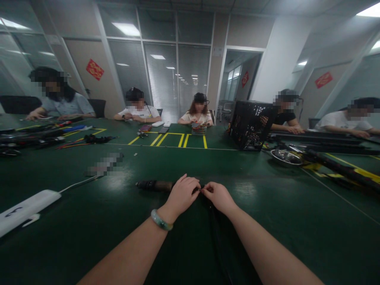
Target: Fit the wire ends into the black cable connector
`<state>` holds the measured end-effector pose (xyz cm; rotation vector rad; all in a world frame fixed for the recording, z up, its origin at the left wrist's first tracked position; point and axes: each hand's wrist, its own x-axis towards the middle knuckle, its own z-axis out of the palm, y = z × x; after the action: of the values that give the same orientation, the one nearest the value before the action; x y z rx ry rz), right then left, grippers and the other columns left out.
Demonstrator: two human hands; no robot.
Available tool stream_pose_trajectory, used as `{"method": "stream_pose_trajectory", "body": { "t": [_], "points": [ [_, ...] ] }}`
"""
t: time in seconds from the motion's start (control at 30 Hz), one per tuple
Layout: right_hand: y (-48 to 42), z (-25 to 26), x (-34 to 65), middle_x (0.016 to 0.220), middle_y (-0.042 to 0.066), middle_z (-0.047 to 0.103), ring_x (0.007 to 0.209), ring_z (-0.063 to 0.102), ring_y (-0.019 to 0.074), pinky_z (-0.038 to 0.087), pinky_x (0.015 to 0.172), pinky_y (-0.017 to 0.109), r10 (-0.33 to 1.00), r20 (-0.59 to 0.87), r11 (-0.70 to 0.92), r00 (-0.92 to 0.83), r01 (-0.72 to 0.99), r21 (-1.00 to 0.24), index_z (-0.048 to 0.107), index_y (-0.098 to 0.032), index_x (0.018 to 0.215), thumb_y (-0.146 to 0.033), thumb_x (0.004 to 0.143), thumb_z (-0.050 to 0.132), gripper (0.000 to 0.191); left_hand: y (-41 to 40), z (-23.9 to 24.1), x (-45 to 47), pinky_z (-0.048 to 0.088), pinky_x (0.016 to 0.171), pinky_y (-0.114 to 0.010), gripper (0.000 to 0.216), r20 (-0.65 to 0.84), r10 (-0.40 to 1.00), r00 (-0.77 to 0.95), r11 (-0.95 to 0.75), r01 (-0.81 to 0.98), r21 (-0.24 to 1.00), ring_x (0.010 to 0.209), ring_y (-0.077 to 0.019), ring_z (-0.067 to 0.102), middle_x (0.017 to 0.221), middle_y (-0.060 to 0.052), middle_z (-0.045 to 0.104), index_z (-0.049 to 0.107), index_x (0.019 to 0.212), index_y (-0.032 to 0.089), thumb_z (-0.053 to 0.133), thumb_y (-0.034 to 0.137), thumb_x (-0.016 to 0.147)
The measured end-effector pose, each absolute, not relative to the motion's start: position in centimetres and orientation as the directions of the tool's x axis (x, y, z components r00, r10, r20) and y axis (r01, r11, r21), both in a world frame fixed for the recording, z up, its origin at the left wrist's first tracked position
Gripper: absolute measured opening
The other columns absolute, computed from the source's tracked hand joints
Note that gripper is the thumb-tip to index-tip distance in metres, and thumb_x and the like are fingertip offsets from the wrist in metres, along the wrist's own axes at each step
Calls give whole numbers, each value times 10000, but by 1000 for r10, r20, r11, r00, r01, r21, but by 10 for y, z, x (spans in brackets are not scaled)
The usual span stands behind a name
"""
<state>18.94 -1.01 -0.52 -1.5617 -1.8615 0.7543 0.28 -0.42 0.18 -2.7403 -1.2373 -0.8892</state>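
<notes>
My left hand (181, 194), with a pale green bangle on its wrist, is closed over the right end of a dark rod-shaped tool (154, 185) lying on the green table (118, 221). My right hand (218, 196) is closed in a pinch right beside it; the fingertips of both hands meet over a small part that I cannot make out. A dark strap or cable (218, 237) runs from under my hands toward me, between my forearms.
A white power bank (25, 209) with a cable lies at the left. A black perforated crate (251, 124) and a metal bowl (286, 157) stand at the right, beside long black rods (341, 168). Several other people sit along the far edge, with tools on the left.
</notes>
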Motion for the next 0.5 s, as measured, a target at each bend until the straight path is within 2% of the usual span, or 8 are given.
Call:
{"method": "stream_pose_trajectory", "body": {
  "t": [0.33, 0.5],
  "points": [
    [-10, -4, 188, 793, 8, 677, 693, 607, 150, 394, 596, 227, 986, 89, 159, -138, 662, -733, 670, -185, 851, -327, 864, 611, 155, -6, 6, 3, 248, 1118, -481, 78, 492, 681, 543, -689, 703, 177, 1103, -199, 549, 1109, -26, 628, 601, 933, 214, 545, 217, 878],
    [-8, -7, 189, 788, -5, 676, 699, 605, 149, 386, 604, 229, 984, 103, 173, -144, 654, -736, 673, -198, 849, -342, 868, 607, 160, -8, 10, 4, 254, 1118, -451, 111, 478, 674, 564, -699, 696, 164, 1061, -180, 562, 1086, -6, 628, 589, 963, 230, 533, 182, 880]
  ]
}}
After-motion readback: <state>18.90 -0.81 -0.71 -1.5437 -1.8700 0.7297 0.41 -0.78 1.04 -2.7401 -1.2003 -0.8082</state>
